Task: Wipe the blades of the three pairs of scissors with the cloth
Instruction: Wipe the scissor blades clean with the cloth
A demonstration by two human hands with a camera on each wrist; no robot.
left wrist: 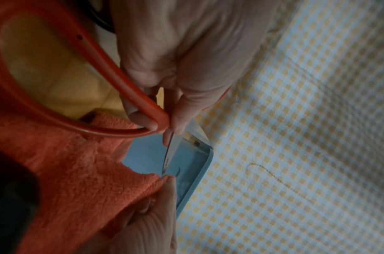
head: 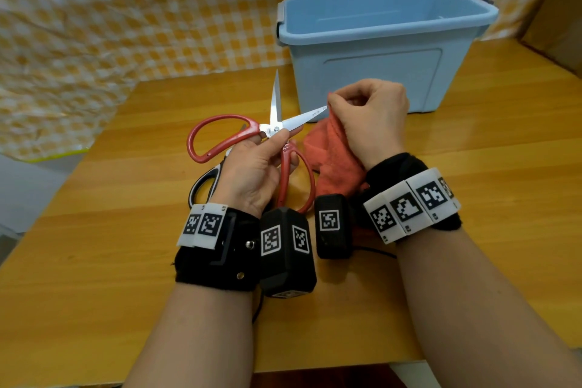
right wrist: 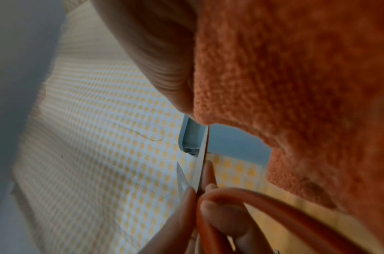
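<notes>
My left hand (head: 267,154) grips the red-handled scissors (head: 220,132) near the pivot and holds them above the table, blades spread wide. One blade (head: 276,98) points away from me; the other blade (head: 307,118) points right. My right hand (head: 365,113) pinches the orange cloth (head: 330,154) around the tip of that right blade. In the left wrist view the red handle loop (left wrist: 63,82) sits by my fingers (left wrist: 178,110) and the cloth (left wrist: 78,171) meets the blade tip. A second pair of scissors with a black-and-white handle (head: 204,181) lies under my left hand, mostly hidden.
A light blue plastic bin (head: 378,47) stands open on the wooden table (head: 126,261) just behind my hands. A yellow-checked fabric (head: 110,25) covers the back and left. A cardboard box (head: 560,9) sits at the far right.
</notes>
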